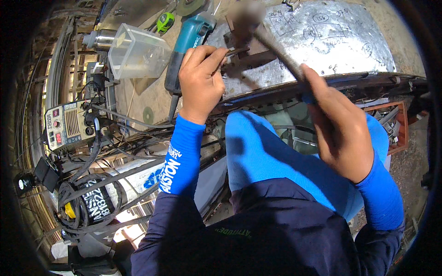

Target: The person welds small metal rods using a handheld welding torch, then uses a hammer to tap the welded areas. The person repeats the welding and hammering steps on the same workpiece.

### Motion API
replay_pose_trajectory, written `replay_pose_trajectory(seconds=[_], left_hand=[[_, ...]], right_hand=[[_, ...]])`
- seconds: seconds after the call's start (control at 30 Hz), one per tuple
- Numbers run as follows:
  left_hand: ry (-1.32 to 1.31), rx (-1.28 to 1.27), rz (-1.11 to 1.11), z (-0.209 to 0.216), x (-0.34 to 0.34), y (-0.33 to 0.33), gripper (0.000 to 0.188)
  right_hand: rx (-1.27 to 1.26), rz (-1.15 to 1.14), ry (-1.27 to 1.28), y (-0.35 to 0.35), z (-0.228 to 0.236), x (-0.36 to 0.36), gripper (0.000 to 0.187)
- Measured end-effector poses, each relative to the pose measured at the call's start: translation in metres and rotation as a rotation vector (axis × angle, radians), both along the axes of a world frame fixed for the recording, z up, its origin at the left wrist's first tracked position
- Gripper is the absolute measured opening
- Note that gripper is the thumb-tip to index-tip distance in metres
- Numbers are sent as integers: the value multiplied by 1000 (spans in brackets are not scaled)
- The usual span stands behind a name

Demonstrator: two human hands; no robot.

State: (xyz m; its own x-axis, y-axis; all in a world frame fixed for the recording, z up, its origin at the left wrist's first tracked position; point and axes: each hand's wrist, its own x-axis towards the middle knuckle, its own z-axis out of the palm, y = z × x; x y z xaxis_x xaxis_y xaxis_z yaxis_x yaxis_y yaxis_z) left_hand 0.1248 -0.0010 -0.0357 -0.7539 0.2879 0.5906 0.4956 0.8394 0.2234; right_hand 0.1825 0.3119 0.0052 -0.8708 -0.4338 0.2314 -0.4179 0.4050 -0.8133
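My right hand [338, 119] is closed around the handle of a hammer [280, 51], whose head is smeared by motion near the top of the view. Pinched between the thumb and fingers of my left hand [201, 76] is a thin metal rod [238, 50]. The rod's tip points right, toward a dark brown piece of metal [258, 60] under the hammer. Both lie over a shiny metal sheet [338, 50] with hand-drawn marks on it. Close beside my left hand rests a teal angle grinder [190, 39].
A clear plastic container [138, 53], a steel bottle [102, 39] and a green tape measure [165, 22] are at the upper left. Below them stands a welding machine [69, 124] with coiled cables [92, 202]. An orange-brown crate [399, 126] of metal pieces sits at right.
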Motion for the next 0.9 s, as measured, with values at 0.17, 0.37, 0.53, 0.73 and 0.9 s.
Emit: replay_pose_trajectory(seconds=[0.17,0.37,0.53,0.73,0.9], left_hand=[[-31,28,14,-1,2,2,29],[15,-43,17,2,0,2,31],[19,-13,21,0,3,1,28],[90,-28,28,-1,5,3,27],[164,-22,35,-11,7,3,31]], right_hand=[[-74,-4,32,1,5,-7,69],[26,11,-49,1,8,-2,69],[-23,-27,1,2,16,-4,67],[-11,-58,101,5,24,-4,67],[24,-48,149,6,29,1,66]])
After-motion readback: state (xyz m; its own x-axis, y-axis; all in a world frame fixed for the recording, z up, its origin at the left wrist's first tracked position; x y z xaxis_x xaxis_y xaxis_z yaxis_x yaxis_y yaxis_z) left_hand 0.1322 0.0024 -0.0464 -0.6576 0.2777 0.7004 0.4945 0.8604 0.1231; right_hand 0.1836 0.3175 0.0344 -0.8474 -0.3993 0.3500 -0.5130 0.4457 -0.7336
